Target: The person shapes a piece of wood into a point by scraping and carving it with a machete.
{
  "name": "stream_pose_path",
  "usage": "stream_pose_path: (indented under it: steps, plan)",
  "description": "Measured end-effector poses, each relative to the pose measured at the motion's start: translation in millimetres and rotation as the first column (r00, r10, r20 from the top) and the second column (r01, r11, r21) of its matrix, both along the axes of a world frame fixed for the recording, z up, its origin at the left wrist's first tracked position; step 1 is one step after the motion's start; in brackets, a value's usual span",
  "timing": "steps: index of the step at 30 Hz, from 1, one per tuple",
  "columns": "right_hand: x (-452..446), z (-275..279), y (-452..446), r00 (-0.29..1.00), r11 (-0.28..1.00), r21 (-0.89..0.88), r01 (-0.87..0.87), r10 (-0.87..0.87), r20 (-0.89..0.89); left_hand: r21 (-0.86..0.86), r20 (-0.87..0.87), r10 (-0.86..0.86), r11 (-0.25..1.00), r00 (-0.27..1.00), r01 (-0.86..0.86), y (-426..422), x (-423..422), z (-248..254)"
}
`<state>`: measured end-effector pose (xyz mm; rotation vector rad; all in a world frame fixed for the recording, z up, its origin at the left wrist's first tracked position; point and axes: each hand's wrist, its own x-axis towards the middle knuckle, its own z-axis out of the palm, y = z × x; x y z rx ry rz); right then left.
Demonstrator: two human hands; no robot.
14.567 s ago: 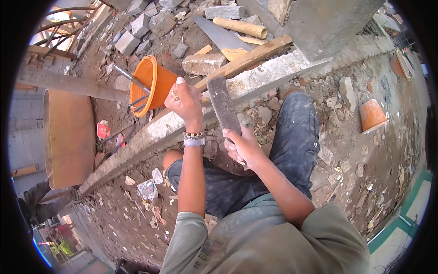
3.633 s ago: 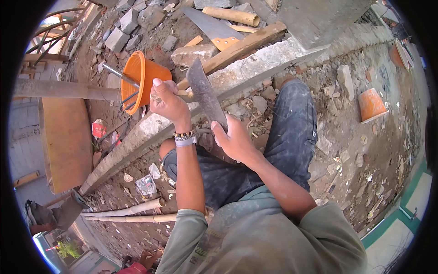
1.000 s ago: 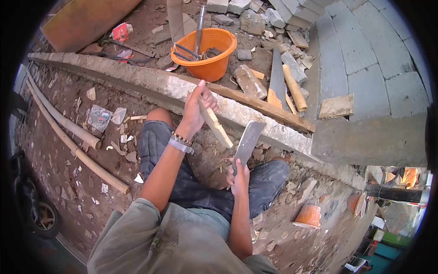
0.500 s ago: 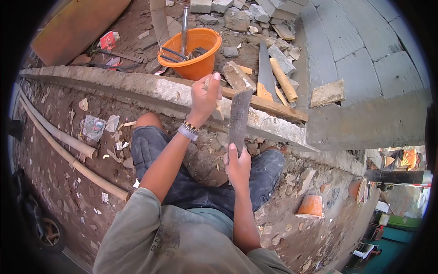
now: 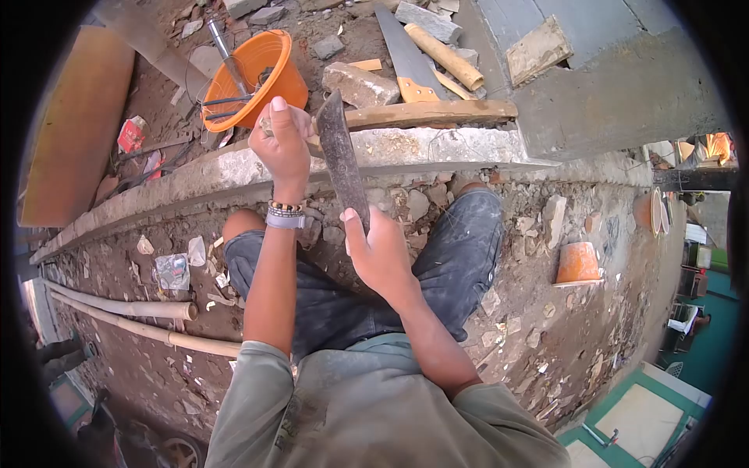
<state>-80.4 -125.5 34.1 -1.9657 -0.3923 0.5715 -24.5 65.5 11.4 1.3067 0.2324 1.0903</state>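
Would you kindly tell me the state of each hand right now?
Left hand: closed, holding a piece of wood.
Right hand: closed, holding a broad-bladed knife.

The rubble-strewn ground (image 5: 593,335) carries two bamboo poles (image 5: 148,307) towards its left edge, a crumpled plastic bag (image 5: 172,273) between them and the concrete ledge (image 5: 437,147), and an orange tub (image 5: 578,264) nearer its right edge.

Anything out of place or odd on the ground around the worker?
Two things: a small, stained orange bucket on the brown dirt to the right looks upturned, wider end down; and crumpled, clear plastic wrapping lies like litter to the left.
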Motion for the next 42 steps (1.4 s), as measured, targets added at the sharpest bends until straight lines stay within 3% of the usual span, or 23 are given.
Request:
stream_pose_path:
  steps: [4, 13, 16, 19, 25, 28, 31, 34, 37, 42]
  plan:
    - [-7, 8, 1, 0.984, 0.993, -0.116, -0.031, 0.051, 0.172, -0.011, 0.037, 0.003, 1.000, 0.999, -0.002, 2, -4, -3]
    - [-14, 22, 3, 0.997, 0.988, -0.144, -0.049, 0.057, 0.055, 0.033, 0.003, 0.068, 0.997, 0.998, -0.068, -6, 1, 0]
    - [-6, 16, 23, 0.991, 0.984, -0.179, -0.013, 0.037, 0.131, 0.026, -0.036, 0.096, 0.995, 0.995, -0.095, -12, -3, 1]
    - [5, 17, 48, 0.995, 0.949, -0.313, -0.022, 0.051, 0.086, 0.001, -0.048, 0.112, 0.994, 0.993, -0.112, -8, -5, 1]
    - [28, 11, 58, 0.990, 0.964, -0.256, 0.075, -0.041, 0.136, 0.098, -0.122, 0.159, 0.984, 0.980, -0.148, -25, 3, 4]
    - [25, -11, 55, 0.983, 0.989, -0.114, 0.096, -0.076, 0.169, 0.010, -0.062, 0.129, 0.992, 0.990, -0.128, -10, -3, 0]
    - [19, -17, 49, 0.982, 0.972, 0.152, 0.181, -0.169, -0.090, 0.014, -0.035, 0.132, 0.991, 0.991, -0.131, -7, -8, -5]
    - [4, -10, 36, 0.974, 0.957, 0.186, 0.222, -0.208, -0.093, 0.044, -0.016, 0.145, 0.989, 0.989, -0.144, -8, -6, -5]
    - [0, 3, 24, 0.987, 0.994, -0.022, 0.104, -0.100, 0.122, 0.049, -0.014, 0.143, 0.989, 0.990, -0.143, -12, -3, -4]
    - [-13, 12, 16, 0.994, 0.993, -0.113, 0.036, -0.025, 0.103, 0.039, -0.014, 0.153, 0.988, 0.988, -0.153, -13, -4, -3]
